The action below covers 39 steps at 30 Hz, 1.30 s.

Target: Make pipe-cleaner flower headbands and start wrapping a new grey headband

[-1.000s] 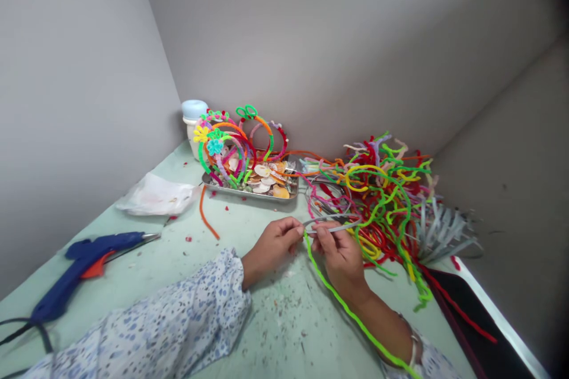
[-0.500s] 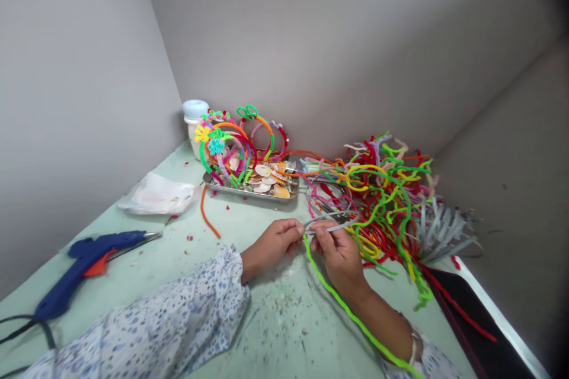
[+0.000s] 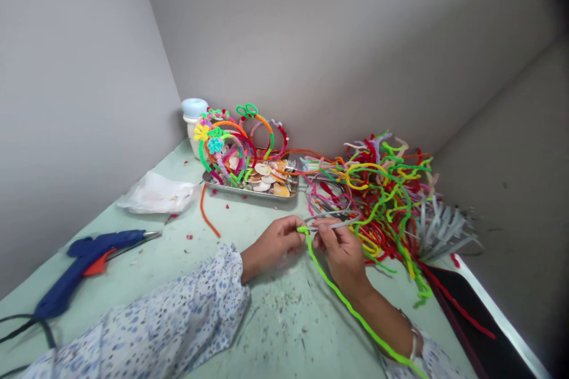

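Observation:
A bright green pipe cleaner (image 3: 344, 302) runs from between my hands down over my right forearm. Its upper end is bent at the tip of a grey headband (image 3: 335, 214). My right hand (image 3: 341, 249) pinches the headband near that end. At the green bend, my left hand (image 3: 278, 244) has thumb and fingers closed around the pipe cleaner's end. The headband's loop points away to the right, above my right hand.
A metal tray (image 3: 249, 192) holds shells and decorated headbands. Coloured pipe cleaners (image 3: 382, 207) and grey bands (image 3: 440, 228) lie right. At left are a blue glue gun (image 3: 84, 257), a plastic bag (image 3: 157, 192) and a white bottle (image 3: 194, 124).
The green end now shows as a small bend at the headband's tip, where before it hung below it. My left fingers have shifted slightly upward.

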Available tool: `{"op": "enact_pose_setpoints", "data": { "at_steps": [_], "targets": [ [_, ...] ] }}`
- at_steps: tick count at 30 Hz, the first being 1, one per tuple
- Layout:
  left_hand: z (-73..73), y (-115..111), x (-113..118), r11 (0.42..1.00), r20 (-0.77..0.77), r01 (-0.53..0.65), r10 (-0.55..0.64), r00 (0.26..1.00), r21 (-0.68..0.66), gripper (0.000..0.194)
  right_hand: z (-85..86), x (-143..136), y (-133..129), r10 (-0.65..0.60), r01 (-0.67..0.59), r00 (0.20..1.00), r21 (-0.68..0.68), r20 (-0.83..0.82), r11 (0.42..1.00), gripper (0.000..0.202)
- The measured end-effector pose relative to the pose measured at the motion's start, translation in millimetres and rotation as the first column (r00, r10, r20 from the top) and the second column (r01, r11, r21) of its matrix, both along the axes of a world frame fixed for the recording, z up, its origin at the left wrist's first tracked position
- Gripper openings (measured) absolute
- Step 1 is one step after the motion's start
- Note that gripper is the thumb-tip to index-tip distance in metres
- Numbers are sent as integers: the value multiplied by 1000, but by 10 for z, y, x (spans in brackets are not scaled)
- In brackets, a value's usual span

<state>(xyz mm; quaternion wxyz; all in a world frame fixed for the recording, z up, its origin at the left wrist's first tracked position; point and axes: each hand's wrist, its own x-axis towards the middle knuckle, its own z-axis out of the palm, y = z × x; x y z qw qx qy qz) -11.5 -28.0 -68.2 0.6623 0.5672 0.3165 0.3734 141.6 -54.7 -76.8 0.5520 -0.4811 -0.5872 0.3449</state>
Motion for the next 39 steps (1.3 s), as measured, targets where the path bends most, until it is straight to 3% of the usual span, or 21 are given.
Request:
{"op": "enact_pose_setpoints", "data": {
  "at_steps": [7,12,24,39],
  "targets": [
    [-108,-31,24,966,-122,-173,198,973,190,10,8,-9,2,-2,1,999,-25,-44,1000,23],
    [-90,-33,18,950,-156,-213,251,955,228,12,15,-12,6,7,-10,998,-36,-68,999,22],
    [-90,-19,15,938,-154,-232,277,948,257,13,-2,-4,22,21,-23,996,-17,-89,1000,22],
    [-4,-36,24,965,-68,-232,241,968,125,20,-20,6,39,36,-36,994,0,-104,999,20]
  ]
}}
